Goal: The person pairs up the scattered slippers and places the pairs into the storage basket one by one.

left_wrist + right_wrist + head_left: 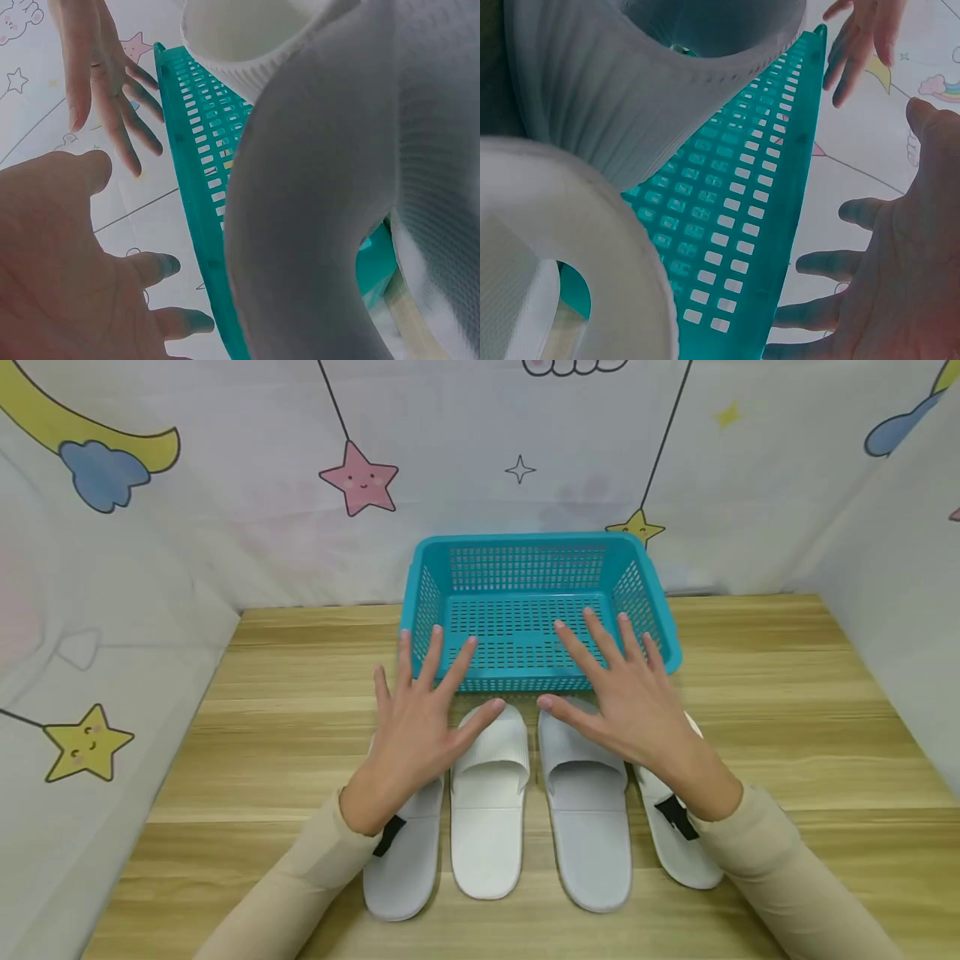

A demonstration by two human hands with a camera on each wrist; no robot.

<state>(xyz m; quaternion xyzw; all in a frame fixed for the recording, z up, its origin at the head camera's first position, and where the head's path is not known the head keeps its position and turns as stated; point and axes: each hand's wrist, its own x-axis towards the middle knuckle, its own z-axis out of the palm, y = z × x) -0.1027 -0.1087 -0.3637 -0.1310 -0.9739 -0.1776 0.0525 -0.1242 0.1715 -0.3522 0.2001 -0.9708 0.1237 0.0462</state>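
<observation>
The left hand (414, 720) and right hand (636, 703) spread wide, holding nothing; grey slippers (595, 847) and white slippers (487, 843) lie flat, so likely steady, nearer than the turquoise basket (525, 537).

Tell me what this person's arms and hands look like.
The left sleeve and right sleeve are long, plain and cream-coloured, ending near the wrists. The left hand and right hand are bare, with no gloves or rings showing. A small black piece shows beside each wrist; whether it is worn is unclear.
</observation>
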